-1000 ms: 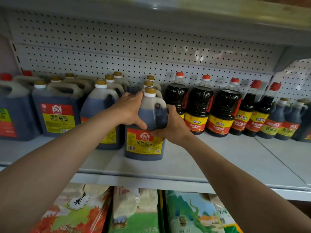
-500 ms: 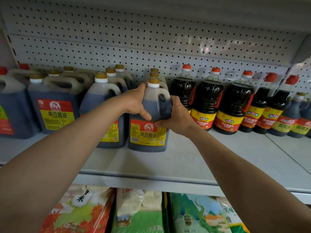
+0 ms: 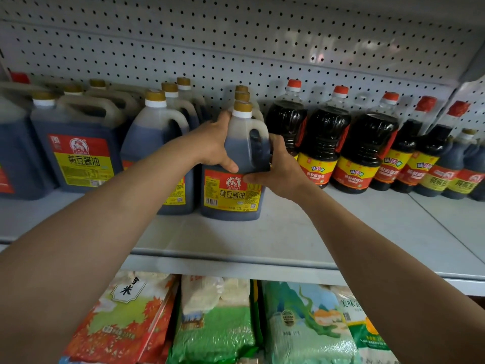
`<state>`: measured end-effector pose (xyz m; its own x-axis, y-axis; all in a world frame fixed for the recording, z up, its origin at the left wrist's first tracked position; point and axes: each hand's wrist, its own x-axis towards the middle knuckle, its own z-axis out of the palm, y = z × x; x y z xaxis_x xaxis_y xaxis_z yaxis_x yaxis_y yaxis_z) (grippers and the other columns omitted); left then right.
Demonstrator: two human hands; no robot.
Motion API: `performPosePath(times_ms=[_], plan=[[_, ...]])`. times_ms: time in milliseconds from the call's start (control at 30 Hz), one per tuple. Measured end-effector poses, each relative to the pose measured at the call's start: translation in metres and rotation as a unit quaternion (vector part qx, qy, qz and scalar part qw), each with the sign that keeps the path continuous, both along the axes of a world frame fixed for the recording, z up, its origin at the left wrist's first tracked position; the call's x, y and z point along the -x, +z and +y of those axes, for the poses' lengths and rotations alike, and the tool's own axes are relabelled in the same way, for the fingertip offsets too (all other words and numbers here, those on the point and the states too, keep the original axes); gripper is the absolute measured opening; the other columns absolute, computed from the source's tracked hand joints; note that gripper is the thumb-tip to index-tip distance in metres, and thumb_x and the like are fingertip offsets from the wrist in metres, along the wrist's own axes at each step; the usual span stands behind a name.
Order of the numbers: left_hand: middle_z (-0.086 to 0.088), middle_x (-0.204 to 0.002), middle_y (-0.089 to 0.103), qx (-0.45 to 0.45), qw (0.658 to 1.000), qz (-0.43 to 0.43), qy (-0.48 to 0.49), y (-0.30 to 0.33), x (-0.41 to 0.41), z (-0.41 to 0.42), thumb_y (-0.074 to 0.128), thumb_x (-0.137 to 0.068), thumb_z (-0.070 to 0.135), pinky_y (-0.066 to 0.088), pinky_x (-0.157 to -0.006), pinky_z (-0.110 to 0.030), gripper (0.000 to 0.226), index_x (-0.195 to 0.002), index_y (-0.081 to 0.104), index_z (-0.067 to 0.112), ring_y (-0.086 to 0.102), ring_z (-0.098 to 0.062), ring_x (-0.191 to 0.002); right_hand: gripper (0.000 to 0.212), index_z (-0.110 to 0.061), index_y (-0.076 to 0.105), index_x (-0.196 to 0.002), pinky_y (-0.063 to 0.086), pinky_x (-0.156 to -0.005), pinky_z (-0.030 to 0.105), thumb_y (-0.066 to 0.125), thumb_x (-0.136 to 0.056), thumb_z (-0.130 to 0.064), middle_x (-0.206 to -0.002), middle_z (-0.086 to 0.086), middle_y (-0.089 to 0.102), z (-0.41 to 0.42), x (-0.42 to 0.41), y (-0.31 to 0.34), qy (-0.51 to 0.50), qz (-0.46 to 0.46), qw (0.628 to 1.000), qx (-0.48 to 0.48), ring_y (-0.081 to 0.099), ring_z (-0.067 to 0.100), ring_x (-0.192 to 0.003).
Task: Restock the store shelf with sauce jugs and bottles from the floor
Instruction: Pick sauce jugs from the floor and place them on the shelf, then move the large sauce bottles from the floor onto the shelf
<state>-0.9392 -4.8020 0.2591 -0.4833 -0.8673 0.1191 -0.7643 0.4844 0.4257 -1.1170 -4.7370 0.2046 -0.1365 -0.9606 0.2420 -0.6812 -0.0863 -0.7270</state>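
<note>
A dark soy sauce jug [image 3: 232, 191] with a gold cap and a red and yellow label stands upright on the grey shelf [image 3: 262, 240]. My left hand [image 3: 212, 144] grips its left shoulder, thumb across the front. My right hand [image 3: 278, 170] grips its right side by the handle, thumb on the label's top edge. Two more gold caps show directly behind it. Another jug [image 3: 154, 137] of the same kind stands close on its left.
Larger jugs [image 3: 78, 151] fill the shelf's left part. Red-capped dark bottles [image 3: 322, 143] line the back at the right, with bare shelf in front of them. A pegboard wall [image 3: 236, 48] closes the back. Rice bags [image 3: 215, 321] lie on the shelf below.
Both hands have pushed the jug further back on the shelf, closer to the jugs behind it. The view has moved nearer to the shelf.
</note>
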Motion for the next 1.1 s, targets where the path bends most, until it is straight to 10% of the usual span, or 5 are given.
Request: performPosePath(times_ms=[133,300,400,833,1100], plan=[[-0.014,-0.15,0.038,0.041,0.998,0.035,0.023,-0.014,-0.001,0.009,0.091,-0.067,0.028,0.039,-0.108,-0.048,0.114,-0.153,0.017,0.018,0.039,-0.035,-0.137,0.077,-0.015,0.035,-0.143,0.048,-0.073,0.01,0.083,-0.083,-0.016,-0.132,0.0,0.055,0.015,0.0,-0.012,-0.035,-0.016,0.999,-0.007,0.055,0.017,-0.116],[-0.016,-0.157,0.025,0.142,0.983,0.087,0.076,-0.04,0.006,0.048,0.087,-0.071,0.033,0.026,-0.116,-0.046,0.116,-0.157,0.011,0.015,0.023,-0.037,-0.145,0.068,-0.01,0.044,-0.139,0.05,-0.094,0.035,0.082,-0.084,-0.018,-0.105,-0.011,0.059,0.069,0.015,-0.021,-0.096,-0.048,0.993,0.056,0.059,0.018,-0.109],[-0.014,-0.158,0.023,0.166,0.972,0.143,0.088,-0.049,0.02,0.096,0.084,-0.073,0.042,0.023,-0.119,-0.044,0.108,-0.155,0.019,0.017,0.02,-0.036,-0.146,0.065,-0.014,0.045,-0.14,0.045,-0.097,0.033,0.08,-0.087,-0.026,-0.127,-0.001,0.062,0.121,0.028,-0.021,-0.121,-0.012,0.991,0.055,0.057,0.02,-0.123],[-0.007,-0.125,0.046,-0.103,0.972,0.212,0.019,-0.128,0.069,0.341,0.087,-0.073,0.029,0.039,-0.064,-0.017,0.064,-0.126,0.053,0.028,0.05,-0.02,-0.1,0.069,-0.026,0.05,-0.144,0.049,-0.097,0.039,0.08,-0.084,-0.04,-0.133,0.01,0.063,0.392,0.078,-0.066,-0.203,0.054,0.976,-0.051,0.059,0.03,-0.123],[-0.012,-0.135,0.047,-0.158,0.984,0.078,-0.021,-0.204,0.089,0.46,0.088,-0.072,0.034,0.045,-0.101,-0.038,0.073,-0.134,0.052,0.025,0.053,-0.03,-0.12,0.073,-0.028,0.048,-0.144,0.044,-0.085,0.036,0.081,-0.081,-0.044,-0.131,0.013,0.063,0.524,0.084,-0.16,-0.245,0.052,0.953,-0.173,0.058,0.033,-0.118]])
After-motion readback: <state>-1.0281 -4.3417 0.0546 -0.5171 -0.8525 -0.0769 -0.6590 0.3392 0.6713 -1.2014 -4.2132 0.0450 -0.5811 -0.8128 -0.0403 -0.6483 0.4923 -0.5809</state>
